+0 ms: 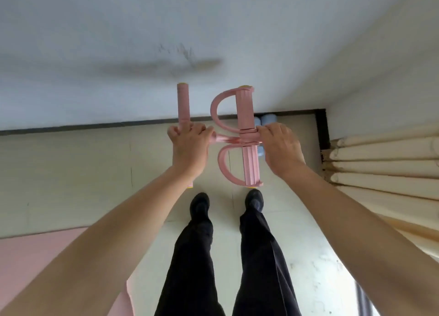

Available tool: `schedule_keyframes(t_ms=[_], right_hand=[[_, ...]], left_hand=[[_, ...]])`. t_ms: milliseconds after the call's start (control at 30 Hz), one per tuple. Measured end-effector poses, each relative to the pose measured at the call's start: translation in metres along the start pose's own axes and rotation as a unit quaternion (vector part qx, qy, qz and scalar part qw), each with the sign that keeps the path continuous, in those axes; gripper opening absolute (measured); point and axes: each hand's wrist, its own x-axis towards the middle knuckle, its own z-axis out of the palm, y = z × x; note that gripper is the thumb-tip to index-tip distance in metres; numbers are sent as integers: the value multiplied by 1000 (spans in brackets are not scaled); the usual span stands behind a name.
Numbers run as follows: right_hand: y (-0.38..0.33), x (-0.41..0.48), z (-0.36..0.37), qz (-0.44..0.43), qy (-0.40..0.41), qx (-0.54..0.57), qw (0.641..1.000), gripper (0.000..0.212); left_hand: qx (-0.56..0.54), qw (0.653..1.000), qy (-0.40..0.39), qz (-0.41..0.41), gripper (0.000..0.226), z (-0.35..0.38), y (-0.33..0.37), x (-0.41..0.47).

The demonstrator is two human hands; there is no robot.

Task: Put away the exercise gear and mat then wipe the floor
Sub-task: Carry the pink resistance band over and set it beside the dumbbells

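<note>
Exercise gear (244, 109), a pink pedal puller, is held in the air in front of the feet, near the wall. Its handle bar is gripped mid-length by the left hand (190, 144), fingers curled round it. The pedal bar's centre is clasped by the right hand (278, 147). The bars are kept close and parallel, probably so the tubes stay slack for stowing by the blue dumbbells (267, 119). The mat (35, 256) is not yet put away.

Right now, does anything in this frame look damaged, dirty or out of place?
Yes. A dark grey smear with scratch marks stains the wall above the pink pedal puller held by the left hand and right hand. Beside the curtain, the edge of the dark skirting looks chipped.
</note>
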Motion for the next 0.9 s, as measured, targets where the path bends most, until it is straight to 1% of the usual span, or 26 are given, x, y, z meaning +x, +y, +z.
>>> schedule_keyframes(t_ms=[67, 167, 300, 400, 500, 567, 667, 733, 800, 833, 900], right_hand=[[13, 23, 49, -16, -34, 0, 999, 63], [30, 56, 134, -30, -56, -8, 998, 61], [50, 98, 248, -43, -74, -5, 996, 61], [59, 131, 317, -48, -72, -12, 996, 58], [59, 169, 385, -43, -73, -9, 996, 63], [58, 192, 405, -40, -76, -1, 996, 64], [60, 226, 448, -39, -65, -11, 997, 59], [65, 238, 478, -37, -54, -10, 998, 60], [76, 247, 508, -40, -38, -21, 998, 61], [82, 248, 520, -42, -26, -26, 998, 60], [91, 247, 539, -50, -10, -27, 998, 63]], left_hand=[[-4, 999, -20, -25, 27, 52, 6, 8], [9, 998, -36, -55, 25, 139, 9, 23], [15, 996, -62, -67, 21, 252, 5, 43], [10, 995, -60, -73, 21, 327, -5, 61], [8, 994, -58, -89, 22, 402, -21, 79], [5, 993, -58, -106, 22, 431, -31, 91], [6, 991, -47, -122, 22, 480, -45, 108], [4, 990, -54, -131, 25, 509, -50, 115], [-34, 986, -83, -140, 38, 537, -53, 121], [-65, 983, -104, -135, 46, 548, -53, 121], [-130, 974, -157, -96, 58, 565, -53, 116]])
